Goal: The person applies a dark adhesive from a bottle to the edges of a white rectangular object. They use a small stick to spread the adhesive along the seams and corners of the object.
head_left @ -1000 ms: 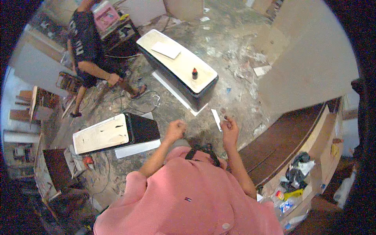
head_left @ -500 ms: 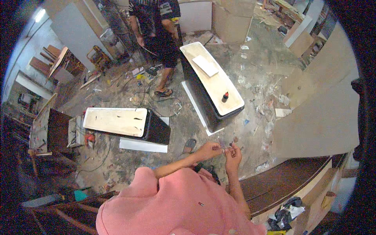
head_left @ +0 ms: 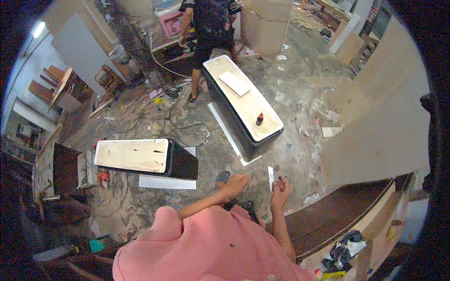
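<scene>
My left hand [head_left: 236, 185] is out in front of me with its fingers curled together. Whatever it may hold is hidden. To its right, my right hand [head_left: 280, 189] is raised with its fingers pinched, and a small dark bit shows at the tips, too small to name. Right beside those fingers stands out a narrow white strip [head_left: 270, 177]; whether the hand grips it I cannot tell. Beyond my hands lies a long black box with a pale wooden top [head_left: 243, 105], bearing a small dark bottle with a red cap [head_left: 259, 119] and a white rectangular piece [head_left: 234, 83].
A second black box with a pale top [head_left: 131, 156] lies left on white sheets. Cables [head_left: 180, 124] and scraps litter the floor. A person in dark clothes [head_left: 211, 28] stands behind the farther box. A large board [head_left: 379, 140] and a brown wooden piece [head_left: 335, 210] are at right.
My hands, close together before, are apart now, the left one drawn back leftward. The white strip has come into sight by my right hand. The other person has moved behind the farther box.
</scene>
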